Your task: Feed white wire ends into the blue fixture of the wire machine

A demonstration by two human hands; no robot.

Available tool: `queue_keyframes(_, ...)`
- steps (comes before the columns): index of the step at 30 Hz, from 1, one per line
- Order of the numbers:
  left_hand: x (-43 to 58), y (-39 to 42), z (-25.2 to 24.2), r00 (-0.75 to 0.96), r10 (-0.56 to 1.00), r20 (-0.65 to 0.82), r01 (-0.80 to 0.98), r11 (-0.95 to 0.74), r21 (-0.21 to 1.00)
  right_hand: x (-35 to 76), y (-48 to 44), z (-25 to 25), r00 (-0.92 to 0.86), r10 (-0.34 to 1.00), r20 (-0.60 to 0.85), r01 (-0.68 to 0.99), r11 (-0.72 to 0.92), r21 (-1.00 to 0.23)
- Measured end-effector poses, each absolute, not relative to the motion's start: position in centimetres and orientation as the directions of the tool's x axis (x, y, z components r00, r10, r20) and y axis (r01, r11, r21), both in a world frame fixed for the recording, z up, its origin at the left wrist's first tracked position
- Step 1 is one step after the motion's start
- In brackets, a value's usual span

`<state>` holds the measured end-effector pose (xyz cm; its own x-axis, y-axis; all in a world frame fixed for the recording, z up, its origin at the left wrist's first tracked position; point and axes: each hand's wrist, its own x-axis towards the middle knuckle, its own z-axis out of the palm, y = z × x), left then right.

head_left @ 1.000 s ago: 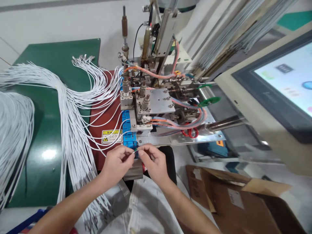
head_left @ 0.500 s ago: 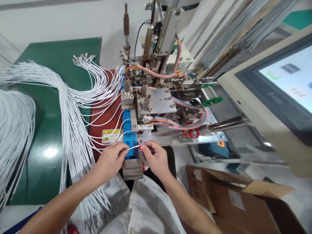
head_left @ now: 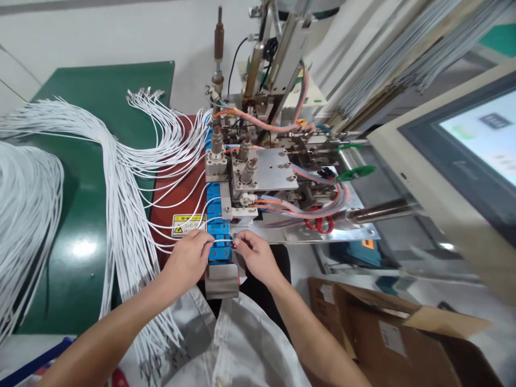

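Between my two hands a white cable [head_left: 221, 241] lies across the blue fixture blocks [head_left: 220, 207] at the machine's front end. My left hand [head_left: 193, 250] is closed, pinching the cable just left of the blocks. The fingertips of my right hand [head_left: 253, 252] pinch the cable's right end, where a small red glow shows; the tip itself is mostly hidden by the fingers. Several other white cables run from the bundle [head_left: 121, 215] on the left into the blue blocks farther up. A yellow warning label [head_left: 188, 225] is beside my left hand.
The machine [head_left: 264, 169] stands ahead with metal plates and orange air hoses [head_left: 274, 207]. A wire spool with green flanges [head_left: 357, 164] sits on its right. At far right is a screen panel [head_left: 451, 156]; below it, an open cardboard box [head_left: 395, 333]. A green table [head_left: 80, 301] carries cables.
The cable between my hands has come down from slightly above the blue blocks to lie level across them. Both hands keep their pinch. The whole view has shifted slightly.
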<state>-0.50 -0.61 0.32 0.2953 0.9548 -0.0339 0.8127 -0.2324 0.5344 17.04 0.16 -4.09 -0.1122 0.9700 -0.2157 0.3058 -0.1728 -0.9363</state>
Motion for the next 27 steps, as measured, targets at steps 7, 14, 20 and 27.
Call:
queue_keyframes(7,-0.1,-0.8,0.2,0.321,0.947,-0.017,0.845,-0.278,0.456,16.2,0.3,-4.7,-0.087,0.996,0.036,0.521,0.076,-0.850)
queue_keyframes(14,0.1,-1.5,0.4,0.365,0.931,-0.023,0.904,-0.349,0.248,15.1,0.0,-5.7,0.007,1.000,0.022,0.443,0.016,-0.896)
queue_keyframes(20,-0.5,-1.6,1.2,0.500,0.866,-0.020,0.863,-0.496,0.094,16.1,0.3,-5.5,0.136,0.990,-0.046,0.325,-0.089,-0.942)
queue_keyframes(27,-4.1,-3.3,2.6,0.650,0.753,-0.101,0.752,-0.617,0.235,17.6,0.0,-4.8,0.283,0.958,-0.050,0.110,-0.085,-0.990)
